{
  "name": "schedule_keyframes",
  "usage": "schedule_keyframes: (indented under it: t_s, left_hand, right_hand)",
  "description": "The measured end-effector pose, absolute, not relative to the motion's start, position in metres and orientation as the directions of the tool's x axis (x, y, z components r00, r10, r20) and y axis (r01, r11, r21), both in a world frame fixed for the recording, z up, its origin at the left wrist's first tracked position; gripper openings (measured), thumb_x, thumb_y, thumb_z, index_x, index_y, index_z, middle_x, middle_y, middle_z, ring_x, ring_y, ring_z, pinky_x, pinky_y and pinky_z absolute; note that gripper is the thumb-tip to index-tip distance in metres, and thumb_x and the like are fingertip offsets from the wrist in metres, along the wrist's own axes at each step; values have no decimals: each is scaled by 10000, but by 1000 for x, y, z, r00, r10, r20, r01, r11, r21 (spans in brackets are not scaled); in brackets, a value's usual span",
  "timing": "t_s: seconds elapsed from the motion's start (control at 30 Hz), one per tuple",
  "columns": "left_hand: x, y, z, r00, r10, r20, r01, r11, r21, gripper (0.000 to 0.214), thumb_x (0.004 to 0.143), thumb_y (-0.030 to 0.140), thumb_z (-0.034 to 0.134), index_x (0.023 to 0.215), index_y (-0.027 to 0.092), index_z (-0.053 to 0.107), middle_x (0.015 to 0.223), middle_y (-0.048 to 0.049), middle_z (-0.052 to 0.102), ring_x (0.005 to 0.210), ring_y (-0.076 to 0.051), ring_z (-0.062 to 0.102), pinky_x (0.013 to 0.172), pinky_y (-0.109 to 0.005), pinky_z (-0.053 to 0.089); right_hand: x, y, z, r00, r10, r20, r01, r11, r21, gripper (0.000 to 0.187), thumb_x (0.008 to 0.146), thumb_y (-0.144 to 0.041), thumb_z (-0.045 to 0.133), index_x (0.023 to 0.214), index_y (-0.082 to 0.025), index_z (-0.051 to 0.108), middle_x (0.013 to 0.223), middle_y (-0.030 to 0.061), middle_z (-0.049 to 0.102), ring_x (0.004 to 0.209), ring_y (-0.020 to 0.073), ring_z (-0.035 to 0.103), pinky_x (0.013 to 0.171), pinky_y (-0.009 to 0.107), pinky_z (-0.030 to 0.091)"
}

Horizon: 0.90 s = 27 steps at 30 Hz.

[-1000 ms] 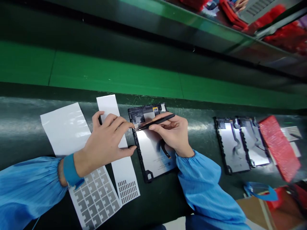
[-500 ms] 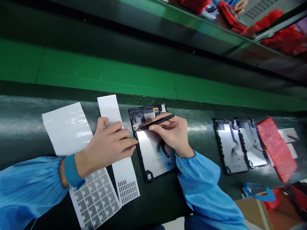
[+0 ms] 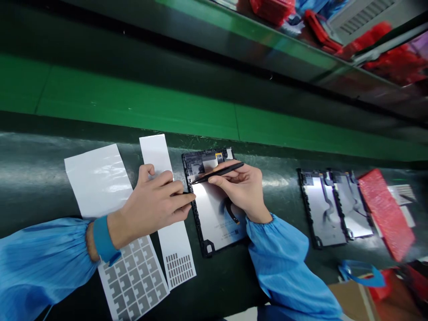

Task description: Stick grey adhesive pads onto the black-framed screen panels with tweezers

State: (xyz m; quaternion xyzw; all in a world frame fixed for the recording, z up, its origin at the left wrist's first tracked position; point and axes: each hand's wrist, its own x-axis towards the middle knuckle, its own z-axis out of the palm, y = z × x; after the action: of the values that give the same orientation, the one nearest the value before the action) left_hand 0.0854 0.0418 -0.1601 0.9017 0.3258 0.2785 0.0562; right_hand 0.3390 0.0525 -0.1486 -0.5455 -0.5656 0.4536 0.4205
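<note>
An opened tablet back (image 3: 214,209) with a black frame and a silvery inner panel lies in front of me on the dark bench. My right hand (image 3: 242,189) rests on it and grips black tweezers (image 3: 217,173), whose tip points at the upper left corner of the panel. My left hand (image 3: 155,207) lies on a narrow white sticker strip (image 3: 167,209), fingers together and pressed against the tablet's left edge. A small dark object pokes out between those fingers; I cannot make it out.
A wider white sheet (image 3: 100,183) carrying several grey stickers lies at the left. Two more opened tablets (image 3: 334,205) and a red pad (image 3: 384,214) sit at the right. A blue strap (image 3: 359,269) lies near a cardboard box. A green conveyor rail (image 3: 133,104) runs behind.
My left hand's fingers closed together and slid a little down and right along the tablet's left edge. The right hand with the tweezers stayed almost in place.
</note>
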Motion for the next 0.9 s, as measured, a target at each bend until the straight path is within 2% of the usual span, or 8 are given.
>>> schedule_keyframes:
  t_s: [0.33, 0.5, 0.8, 0.9]
  left_hand:
    - [87, 42, -160, 616, 635, 466, 597, -762, 250, 207, 1024, 331, 598, 1147, 209, 712, 896, 4, 641, 908, -218, 565, 804, -507, 274]
    - [88, 41, -162, 592, 666, 454, 606, -740, 294, 228, 1019, 342, 597, 1161, 219, 728, 884, 8, 644, 894, -213, 575, 820, -502, 276]
    - [88, 41, -159, 604, 661, 445, 612, -742, 272, 220, 1030, 342, 581, 1150, 229, 727, 869, 10, 629, 891, -205, 569, 813, -485, 261]
    - [86, 41, -158, 617, 653, 438, 614, -748, 251, 227, 1031, 351, 589, 1173, 235, 722, 888, 13, 634, 899, -205, 564, 807, -487, 262]
  right_hand:
    - [338, 52, -147, -59, 997, -40, 243, -24, -970, 310, 804, -405, 970, 906, -205, 756, 853, 59, 805, 786, 251, 801, 691, 303, 689]
    - [338, 52, -148, -58, 997, -53, 243, -37, -969, 310, 804, -395, 970, 916, -199, 758, 858, 65, 805, 803, 261, 803, 713, 320, 695]
    - [341, 55, -151, 5, 1000, 4, 103, 3, -995, 385, 766, -423, 990, 903, -178, 726, 838, 74, 801, 720, 235, 794, 685, 302, 681]
    - [348, 58, -155, 13, 1000, 15, 62, 14, -998, 366, 822, -439, 951, 938, -186, 714, 813, 61, 790, 688, 204, 775, 628, 245, 635]
